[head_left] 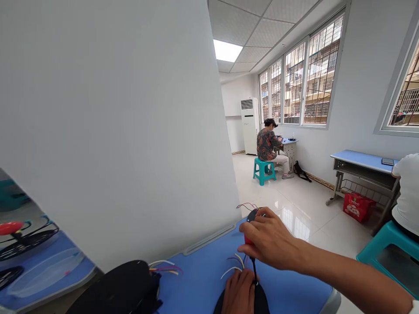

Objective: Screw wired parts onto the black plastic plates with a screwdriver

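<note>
My right hand [266,240] is closed around a screwdriver with a red handle [248,240] and a dark shaft [254,269]. The shaft points down, its tip at a small screw on a black round part [261,298] at the bottom of the view. On that part rests my left hand [239,291], fingers close together, holding it beside the tip; the lower part of this hand is cut off. White, yellow and purple wires [240,258] stick up beyond my left fingertips. Behind my right hand, another black piece [252,216] with thin wires is partly hidden.
Black parts [118,288] with coloured wires lie left on the blue table [199,266]. A grey-white panel [131,131] rises behind. Further left, a red-topped item [11,228] sits near black grilles. One person [267,141] sits at a far desk, another [409,192] at right.
</note>
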Demonstrator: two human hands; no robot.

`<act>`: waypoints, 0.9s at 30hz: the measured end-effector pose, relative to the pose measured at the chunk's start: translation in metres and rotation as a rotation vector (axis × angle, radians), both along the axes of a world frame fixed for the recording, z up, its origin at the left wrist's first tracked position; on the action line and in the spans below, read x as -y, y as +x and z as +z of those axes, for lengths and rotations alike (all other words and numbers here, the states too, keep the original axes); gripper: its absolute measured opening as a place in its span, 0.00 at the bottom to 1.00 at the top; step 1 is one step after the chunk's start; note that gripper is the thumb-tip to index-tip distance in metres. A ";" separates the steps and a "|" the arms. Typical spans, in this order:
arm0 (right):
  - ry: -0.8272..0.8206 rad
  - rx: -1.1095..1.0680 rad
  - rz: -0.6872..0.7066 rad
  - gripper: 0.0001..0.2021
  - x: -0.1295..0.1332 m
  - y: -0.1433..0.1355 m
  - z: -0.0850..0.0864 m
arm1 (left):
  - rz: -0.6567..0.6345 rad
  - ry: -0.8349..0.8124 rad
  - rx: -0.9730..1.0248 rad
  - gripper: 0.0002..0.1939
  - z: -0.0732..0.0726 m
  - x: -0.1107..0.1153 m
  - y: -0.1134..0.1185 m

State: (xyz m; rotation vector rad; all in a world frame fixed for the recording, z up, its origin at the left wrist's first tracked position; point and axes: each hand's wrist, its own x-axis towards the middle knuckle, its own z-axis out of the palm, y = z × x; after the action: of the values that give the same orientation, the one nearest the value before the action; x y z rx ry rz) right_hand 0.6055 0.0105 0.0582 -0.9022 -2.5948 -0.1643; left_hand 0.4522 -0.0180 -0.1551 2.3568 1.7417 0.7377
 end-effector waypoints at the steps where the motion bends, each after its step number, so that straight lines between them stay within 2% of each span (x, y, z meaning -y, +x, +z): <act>1: -0.030 -0.029 0.081 0.09 0.001 0.002 0.001 | 0.005 0.009 -0.005 0.20 -0.002 0.000 0.000; 3: -0.069 -0.062 0.234 0.15 0.002 0.004 0.001 | 0.025 0.037 -0.022 0.20 -0.004 -0.001 -0.001; 4: -0.058 -0.059 0.256 0.15 0.003 0.004 0.001 | 0.032 0.045 -0.027 0.21 -0.005 -0.001 -0.001; 6: 0.008 -0.030 0.163 0.09 0.002 0.003 0.000 | 0.031 0.042 -0.030 0.20 -0.006 0.000 -0.001; 8: 0.061 -0.017 0.032 0.11 0.002 0.002 -0.001 | 0.017 0.031 -0.028 0.19 -0.005 0.000 0.000; 9: 0.058 -0.028 0.016 0.11 0.003 0.002 -0.001 | 0.013 0.031 -0.023 0.20 -0.005 0.000 0.000; 13: -0.031 -0.076 0.205 0.16 0.004 0.003 -0.001 | 0.015 0.044 0.016 0.20 -0.007 -0.001 -0.001; 14: -0.012 -0.064 0.196 0.14 0.004 0.003 -0.002 | 0.014 0.041 0.024 0.20 -0.008 -0.001 -0.002; 16: 0.068 -0.030 0.075 0.07 0.003 0.002 -0.005 | 0.005 0.034 0.029 0.19 -0.009 -0.001 -0.002; 18: 0.108 -0.043 -0.023 0.11 0.003 0.003 -0.006 | 0.000 0.041 0.023 0.19 -0.010 -0.002 -0.002; 20: 0.056 -0.093 0.047 0.10 0.005 0.005 -0.005 | 0.003 0.053 0.015 0.19 -0.009 -0.002 -0.002; 22: -0.006 -0.114 0.175 0.15 0.007 0.007 -0.003 | 0.011 0.048 0.014 0.20 -0.009 -0.002 -0.003; 23: -0.011 -0.102 0.193 0.15 0.008 0.007 -0.003 | 0.013 0.043 0.018 0.20 -0.009 -0.001 -0.003; 25: 0.021 -0.047 0.098 0.09 0.007 0.006 -0.005 | 0.007 0.034 0.031 0.20 -0.008 -0.001 -0.003; 27: 0.048 -0.025 -0.048 0.11 0.006 0.005 -0.007 | -0.007 0.027 0.044 0.19 -0.007 -0.001 -0.004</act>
State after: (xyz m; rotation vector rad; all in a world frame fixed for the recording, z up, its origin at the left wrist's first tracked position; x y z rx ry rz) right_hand 0.6100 0.0043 0.0517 -0.9434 -2.5363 -0.2266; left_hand 0.4484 -0.0169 -0.1619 2.3445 1.7162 0.8108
